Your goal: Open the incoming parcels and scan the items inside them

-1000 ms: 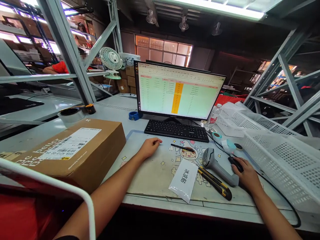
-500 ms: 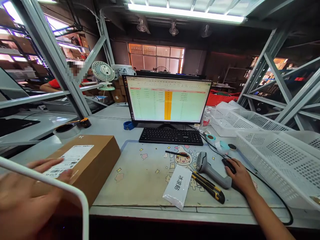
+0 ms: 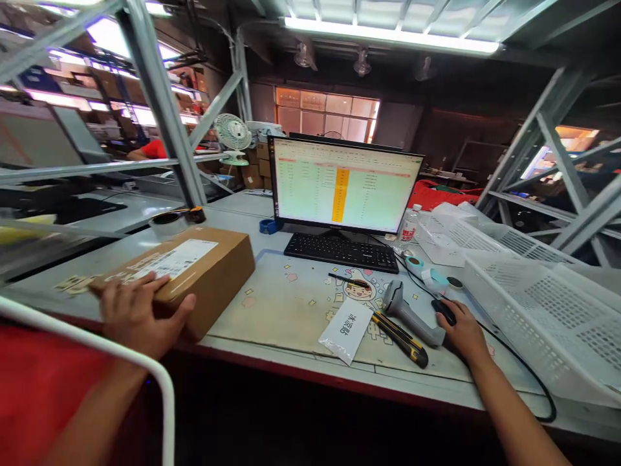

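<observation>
Left hand (image 3: 143, 314) on my feed: spread wide over near end of carton (image 3: 220, 278), fingers on top, thumb at side; I'd say it steadies box. Carton lies at table's left, white label up, so print faces viewer. My right hand (image 3: 463, 333) curls over mouse (image 3: 445, 312), holding it. Scanner (image 3: 414, 317) just beside, handle toward that hand, probably for quick reach. Utility knife (image 3: 400, 340), white packet (image 3: 345, 331) farther inward on mat (image 3: 281, 310). Beyond: keyboard (image 3: 342, 251) below monitor (image 3: 310, 184), screen turned my way for reading.
</observation>
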